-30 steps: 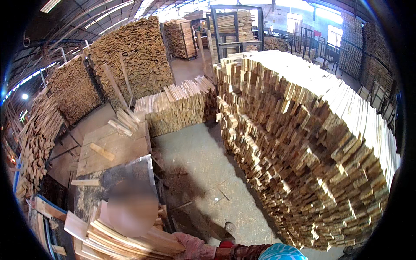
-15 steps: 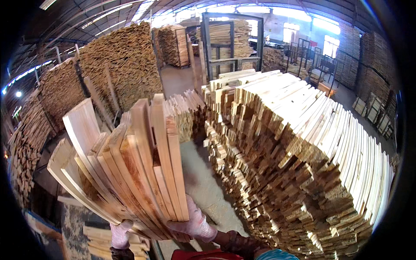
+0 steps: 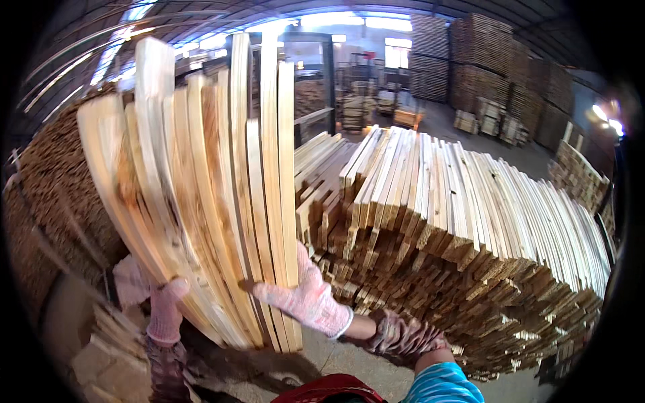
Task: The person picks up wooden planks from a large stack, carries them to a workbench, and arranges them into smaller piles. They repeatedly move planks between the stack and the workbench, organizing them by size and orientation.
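Note:
A bundle of wooden boards (image 3: 208, 195) of uneven length stands nearly upright between my hands. My left hand (image 3: 161, 302), in a pinkish knit glove, grips the bundle's lower left side, its thumb over the boards' faces. On the opposite side my right hand (image 3: 306, 299), gloved alike, presses the outer board, thumb laid across the front. The fingers behind the bundle are partly hidden. Right of the bundle is a large stack of boards (image 3: 470, 201), its top layer pale and its cut ends facing me.
Tall wood stacks (image 3: 60, 174) rise at the left, with more stacked timber (image 3: 484, 60) far right. Behind the bundle stands a dark metal frame (image 3: 327, 87). Loose boards (image 3: 111, 356) lie low at the left. Concrete floor (image 3: 336, 352) shows between me and the large stack.
Both hands have lifted the board bundle and brought it more upright. The view has turned right, so the large stack's top shows more squarely.

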Action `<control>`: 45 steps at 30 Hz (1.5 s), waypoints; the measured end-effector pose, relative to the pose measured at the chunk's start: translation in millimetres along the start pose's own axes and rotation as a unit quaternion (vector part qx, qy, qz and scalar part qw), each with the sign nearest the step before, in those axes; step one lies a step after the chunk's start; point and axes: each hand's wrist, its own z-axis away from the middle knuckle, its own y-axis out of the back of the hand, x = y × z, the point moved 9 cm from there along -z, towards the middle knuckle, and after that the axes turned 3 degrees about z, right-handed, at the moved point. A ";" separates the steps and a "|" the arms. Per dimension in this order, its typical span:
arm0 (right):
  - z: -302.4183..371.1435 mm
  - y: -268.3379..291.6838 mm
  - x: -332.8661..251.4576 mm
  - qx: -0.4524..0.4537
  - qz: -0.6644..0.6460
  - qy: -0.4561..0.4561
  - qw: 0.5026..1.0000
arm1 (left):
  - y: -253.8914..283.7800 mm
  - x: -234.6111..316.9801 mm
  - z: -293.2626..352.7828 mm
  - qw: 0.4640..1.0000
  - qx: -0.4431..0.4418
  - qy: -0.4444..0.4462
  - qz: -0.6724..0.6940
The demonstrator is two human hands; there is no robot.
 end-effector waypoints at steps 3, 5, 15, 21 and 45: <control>-69.5 9.1 -15.6 0.029 -0.042 -0.056 0.997 | -33.0 9.5 -101.4 0.991 -0.057 0.073 0.101; -101.2 28.4 -23.7 0.068 -0.002 -0.076 0.995 | -75.6 22.1 -156.7 0.983 -0.089 0.088 0.137; -250.8 184.4 5.6 0.140 0.202 -0.253 0.936 | -249.0 9.4 -395.0 0.948 -0.303 0.064 0.076; -261.7 303.1 48.4 0.058 0.798 -0.266 0.537 | -373.7 -123.1 -413.9 0.862 -0.416 0.200 0.210; -160.9 42.3 39.8 0.272 0.782 0.087 0.554 | -349.5 -125.3 -422.2 0.902 -0.416 0.114 0.024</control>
